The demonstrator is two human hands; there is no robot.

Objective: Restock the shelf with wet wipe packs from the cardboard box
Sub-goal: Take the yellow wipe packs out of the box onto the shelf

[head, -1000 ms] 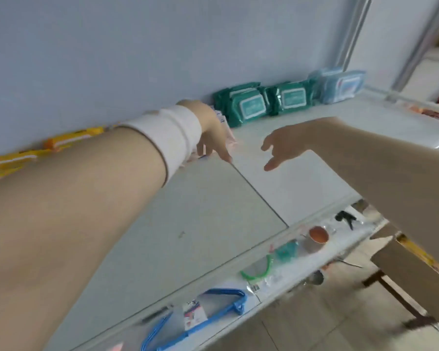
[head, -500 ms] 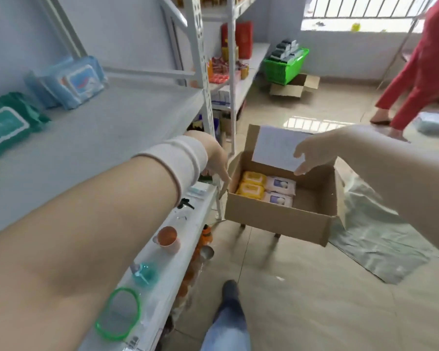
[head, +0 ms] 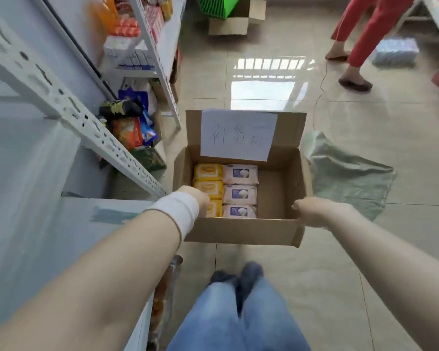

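An open cardboard box (head: 238, 231) stands in front of me, raised off the floor. Inside at the left lie three yellow wet wipe packs (head: 208, 171) in a column, and beside them three pale packs with purple labels (head: 240, 193). The box's right half is bare. My left hand (head: 197, 198), with a white band on its wrist, reaches over the near left rim onto the nearest yellow pack; its fingers are hidden. My right hand (head: 312, 210) grips the box's near right rim. The white shelf (head: 23, 173) is at my left.
A handwritten paper sheet (head: 238, 134) is stuck on the box's far flap. A green cloth (head: 345, 178) lies on the tiled floor to the right. Snack bags (head: 129, 127) fill a low shelf on the left. A person in red (head: 360, 34) walks at the back right.
My view has swung from the shelf down to the box. My left hand has gone into the box onto the yellow packs, and my right hand has dropped onto the near right rim.
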